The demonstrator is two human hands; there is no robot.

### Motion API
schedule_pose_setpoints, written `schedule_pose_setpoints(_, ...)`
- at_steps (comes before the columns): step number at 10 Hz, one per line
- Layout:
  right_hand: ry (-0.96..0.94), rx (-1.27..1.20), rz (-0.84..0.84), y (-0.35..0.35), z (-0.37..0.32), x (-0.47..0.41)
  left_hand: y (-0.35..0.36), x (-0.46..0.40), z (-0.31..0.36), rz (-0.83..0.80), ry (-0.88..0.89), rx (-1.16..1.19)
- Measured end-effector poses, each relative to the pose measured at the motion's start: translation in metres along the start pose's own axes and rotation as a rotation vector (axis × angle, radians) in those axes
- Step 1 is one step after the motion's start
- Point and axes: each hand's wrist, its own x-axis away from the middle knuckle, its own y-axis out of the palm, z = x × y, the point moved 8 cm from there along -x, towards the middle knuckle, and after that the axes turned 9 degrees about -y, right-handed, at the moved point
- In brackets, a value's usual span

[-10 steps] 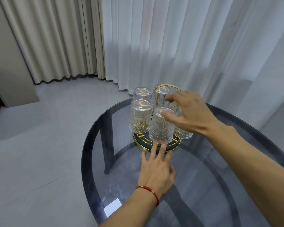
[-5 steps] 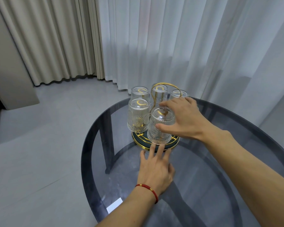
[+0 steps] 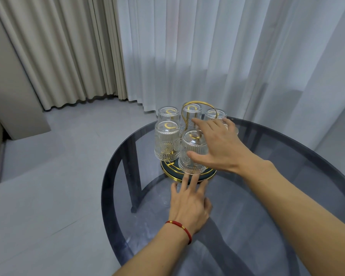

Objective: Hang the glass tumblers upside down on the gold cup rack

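Glass everywhere: a smoky round table (image 3: pixel 287 176) carries a gold rack (image 3: pixel 188 177) with ribbed tumblers hung upside down on it; at the left side sit two of them, one behind (image 3: pixel 168 114) and one in front (image 3: pixel 166 143); a third (image 3: pixel 190 112) stands at the back under the gold loop handle (image 3: pixel 199 105); the nearest tumbler (image 3: pixel 191 154) hangs at the front of the rack. The left hand (image 3: pixel 189 204), a red cord bracelet (image 3: pixel 180 229) on its wrist, lies flat on the table with fingers spread, fingertips touching the rack's base just below that nearest tumbler; the right hand (image 3: pixel 219 146) is open and loosely curved around the tumbler's right side, thumb against its wall, fingers reaching over toward the handle; a further tumbler (image 3: pixel 214 114) peeks out behind it.
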Motion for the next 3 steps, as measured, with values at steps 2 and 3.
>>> schedule_pose_setpoints(2, 0.009, -0.105, 0.184, -0.016, -0.01, 0.027, -0.01, 0.011, 0.007, -0.089, -0.028, 0.003)
schedule_pose_setpoints(3, 0.016, -0.257, 0.375, -0.034, -0.019, 0.06, -0.02, 0.023, 0.02, -0.167, -0.03, -0.035)
